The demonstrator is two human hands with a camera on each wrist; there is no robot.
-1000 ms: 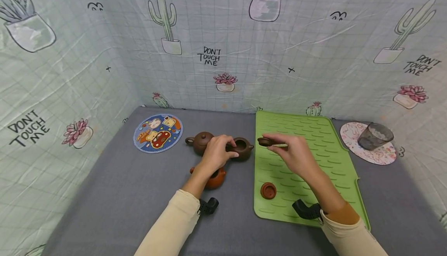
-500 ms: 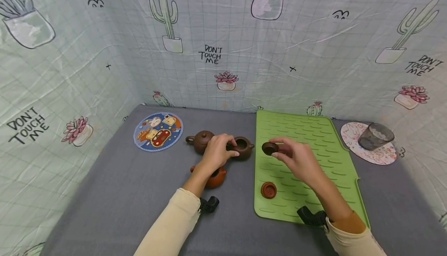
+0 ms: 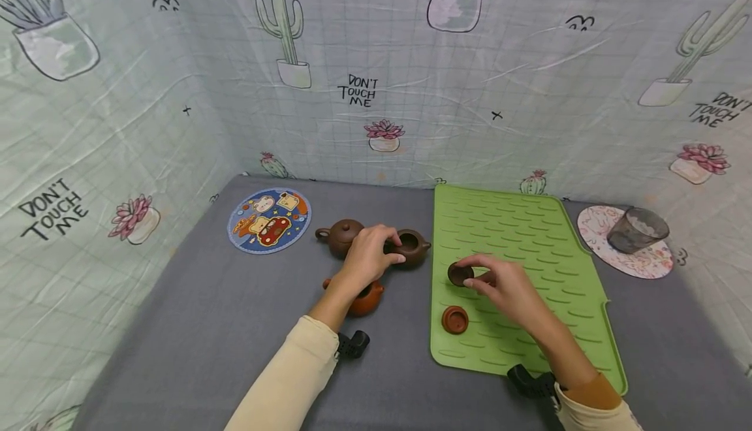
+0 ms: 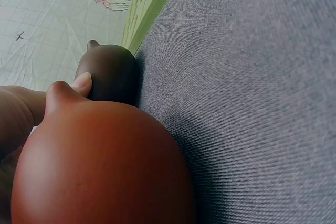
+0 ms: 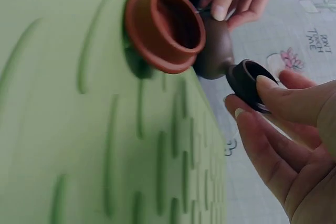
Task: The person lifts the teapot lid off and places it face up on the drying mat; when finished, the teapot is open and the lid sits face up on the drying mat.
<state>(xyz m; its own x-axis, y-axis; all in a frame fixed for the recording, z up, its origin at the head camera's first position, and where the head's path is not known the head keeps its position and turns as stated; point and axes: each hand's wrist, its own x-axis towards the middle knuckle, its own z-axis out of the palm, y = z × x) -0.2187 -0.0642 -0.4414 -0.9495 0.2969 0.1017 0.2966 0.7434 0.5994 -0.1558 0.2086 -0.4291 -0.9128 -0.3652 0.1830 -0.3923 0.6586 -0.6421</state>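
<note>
My left hand (image 3: 367,255) grips the handle side of a dark brown teapot (image 3: 416,256), whose top is uncovered; the handle itself is hidden by the fingers. Between thumb and fingers, my right hand (image 3: 506,288) pinches a dark teapot lid (image 3: 460,275) above the green mat, its hollow side turned up. An orange-brown lid (image 3: 455,320) lies upside down on the mat, nearer the front. Its colour matches an uncovered orange teapot (image 3: 369,300) under my left forearm, which looms large in the left wrist view. Behind my left hand stands another brown teapot (image 3: 341,238) with its lid on.
The green ridged mat (image 3: 517,222) covers the right part of the grey cloth (image 3: 205,333). A blue cartoon coaster (image 3: 241,238) lies at the back left. A smoky cup (image 3: 634,232) stands on a pink patterned coaster (image 3: 658,268) at the far right. Printed curtains enclose the back and sides.
My right hand has moved the dark lid toward me and slightly right over the mat, tipping its hollow side up into view. The left hand keeps its hold on the brown teapot.
</note>
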